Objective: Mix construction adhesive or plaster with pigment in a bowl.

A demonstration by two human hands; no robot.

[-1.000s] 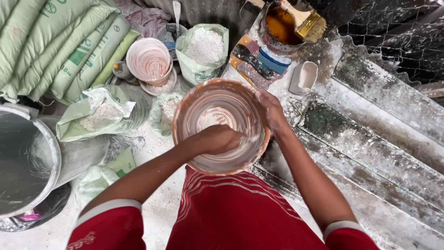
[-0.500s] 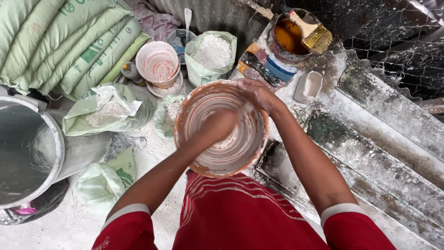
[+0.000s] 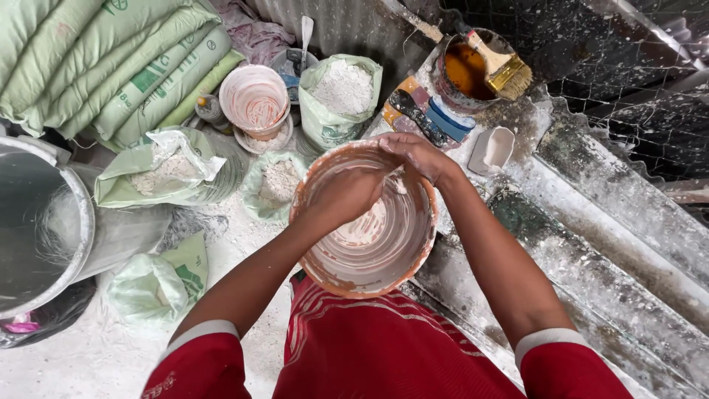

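An orange plastic bucket [image 3: 413, 258], its inside smeared with white paste, sits in front of my red-clothed lap. My right hand [image 3: 417, 154] rests on the bucket's far rim and grips it. My left hand [image 3: 347, 193] reaches into the bucket from the left with curled fingers. It touches my right hand near the far rim. A small white lump [image 3: 396, 182] shows between the two hands. What the left fingers hold is hidden.
An open bag of white powder [image 3: 341, 92] and a smaller pinkish bucket [image 3: 255, 100] stand behind. A tin of brown liquid [image 3: 465, 70] with a brush [image 3: 506, 70] sits at the back right. Green sacks [image 3: 111, 66] lie at the left, above a metal drum [image 3: 81, 214]. Corrugated sheet [image 3: 605, 244] runs along the right.
My left hand has moved from the near side of the bucket's inside up to the far rim, meeting my right hand. The right hand shifted from the right rim to the far rim.
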